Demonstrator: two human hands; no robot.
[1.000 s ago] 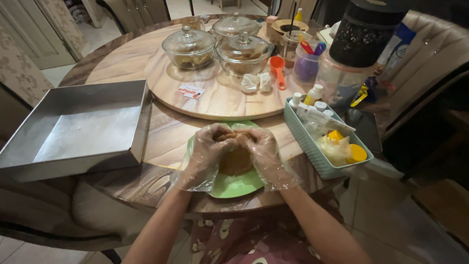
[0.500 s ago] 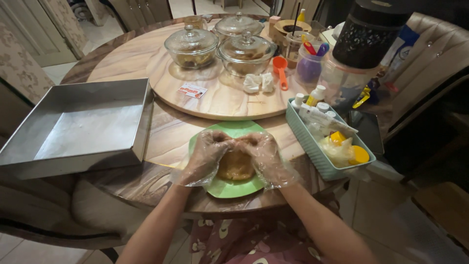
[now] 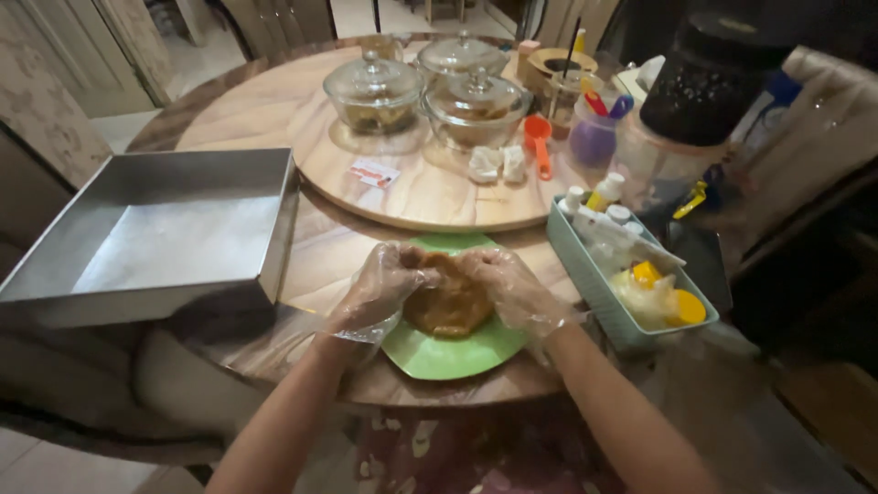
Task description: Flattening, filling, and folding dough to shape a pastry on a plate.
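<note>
A brown lump of dough (image 3: pixel 448 302) lies on a green plate (image 3: pixel 439 352) near the front edge of the round wooden table. Both my hands wear clear plastic gloves. My left hand (image 3: pixel 380 288) presses against the dough's left side with its fingers curled onto it. My right hand (image 3: pixel 512 288) cups the dough's right side. The two hands nearly meet over the top of the lump.
A large square metal baking pan (image 3: pixel 155 238) sits to the left. A teal basket (image 3: pixel 631 274) of bottles and yellow items stands to the right. Behind, a wooden turntable (image 3: pixel 430 197) carries two lidded glass bowls (image 3: pixel 375 91), an orange scoop and cups.
My hands have shifted slightly around the dough, spreading to its two sides, so more of its top shows between them. The plate stays in place.
</note>
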